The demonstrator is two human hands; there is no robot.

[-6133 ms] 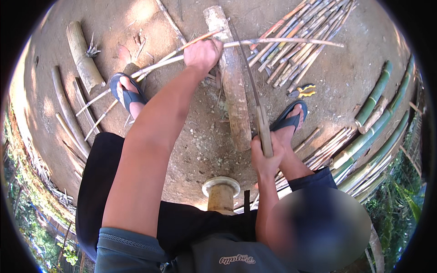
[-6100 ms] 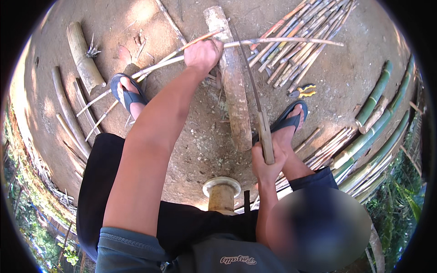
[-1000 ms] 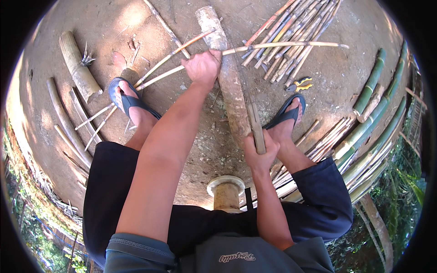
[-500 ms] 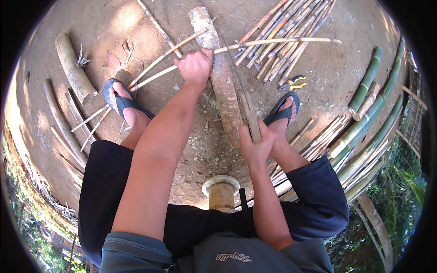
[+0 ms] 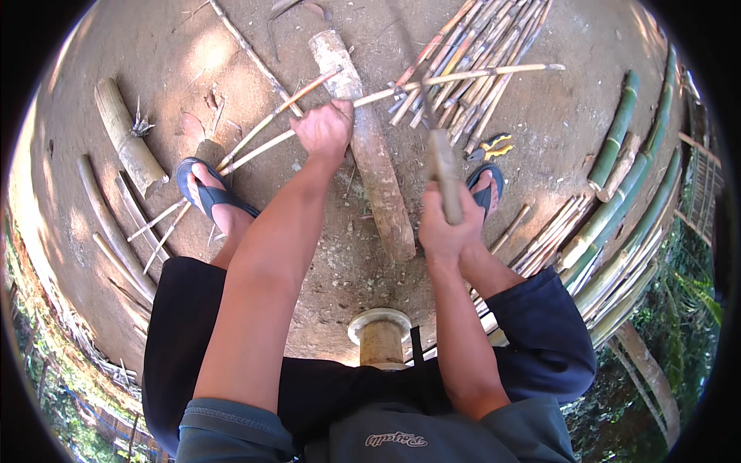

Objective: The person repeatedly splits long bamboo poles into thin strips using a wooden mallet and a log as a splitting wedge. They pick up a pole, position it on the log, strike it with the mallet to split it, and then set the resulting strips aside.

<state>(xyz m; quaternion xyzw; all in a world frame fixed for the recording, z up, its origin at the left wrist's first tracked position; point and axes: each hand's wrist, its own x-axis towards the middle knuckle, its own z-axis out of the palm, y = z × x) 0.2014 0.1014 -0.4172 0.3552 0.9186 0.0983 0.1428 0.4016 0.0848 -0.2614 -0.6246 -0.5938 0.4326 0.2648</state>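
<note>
My left hand (image 5: 324, 131) is closed around a thin bamboo stick (image 5: 378, 96) and presses it down across a log (image 5: 380, 177) on the ground. In my right hand (image 5: 444, 228) is the wooden handle of a machete (image 5: 443, 166). Its dark blade is blurred and points away from me, to the right of the log, passing over the stick in the picture. A second thin stick (image 5: 278, 109) rests its far end on the log and crosses the first one beside my left foot.
A bundle of thin bamboo sticks (image 5: 482, 58) lies ahead on the right, with yellow-and-black pliers (image 5: 494, 147) by my right foot. Green bamboo poles (image 5: 615, 127) line the right side. At left lies a thick bamboo piece (image 5: 127, 135); a round-topped post (image 5: 380, 336) stands between my legs.
My right hand has lifted the machete and swung it to the right, off the log. The left hand keeps its hold on the stick. The whole view has shifted slightly.
</note>
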